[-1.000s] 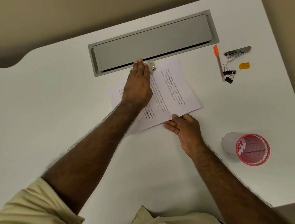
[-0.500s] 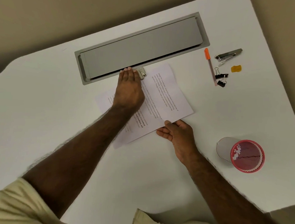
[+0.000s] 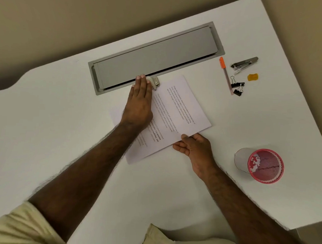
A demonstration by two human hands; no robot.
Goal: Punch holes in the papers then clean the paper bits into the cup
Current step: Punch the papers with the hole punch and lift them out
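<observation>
**Hole punch pressed down at the top of the papers, cup off to the right**

A small stack of printed papers (image 3: 175, 111) is laid at an angle on the white desk (image 3: 54, 126), just below the long grey cable tray (image 3: 155, 55) that's set into the desktop. The left hand (image 3: 138, 104) is stretched out flat, fingers straight and together, over the left part of the sheets. A small silver hole punch (image 3: 154, 82) is seen at the far edge of the papers, mostly covered by the fingertips, so it looks pressed from above rather than wrapped in a fist. How much of the paper edge is inside the punch can't be told from here.

The near right edge of the papers is pinched by the right hand (image 3: 194, 149), thumb on top of the sheet and fingers curled under or beside it; the page is kept flat against the desk.

The pink mesh cup (image 3: 265, 166) is stood well apart on the right side of the desk, and a cluster of white paper bits (image 3: 255, 163) is visible inside it along the left wall.

Further back on the right, a few bits of stationery are left lying: an orange-capped pen (image 3: 225, 75), two black binder clips (image 3: 237, 87) touching its lower end, a metal stapler (image 3: 244, 63), and a small yellow thing (image 3: 252, 77) just beside them that can't be identified.
</observation>
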